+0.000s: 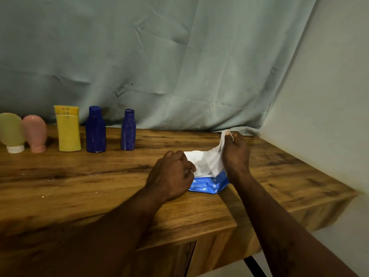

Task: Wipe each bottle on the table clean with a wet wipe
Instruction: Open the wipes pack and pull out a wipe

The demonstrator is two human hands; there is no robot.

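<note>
A blue pack of wet wipes (pixel 211 181) lies near the table's front right. My left hand (pixel 171 173) presses down on the pack's left end, fingers curled over it. My right hand (pixel 235 150) pinches a white wet wipe (pixel 214 158) and holds it stretched upward out of the pack's opening. Along the back left stand several bottles in a row: a green one (pixel 11 129) and a pink one (pixel 36 132) standing on their caps, a yellow one (pixel 67 128), a larger dark blue one (pixel 95 129) and a smaller dark blue one (pixel 128 130).
The wooden table (pixel 89 182) ends at a front edge close to me and a right corner (pixel 353 193) by the pale wall. A light green cloth (pixel 159 62) hangs behind the bottles. Bare tabletop lies between the bottles and the pack.
</note>
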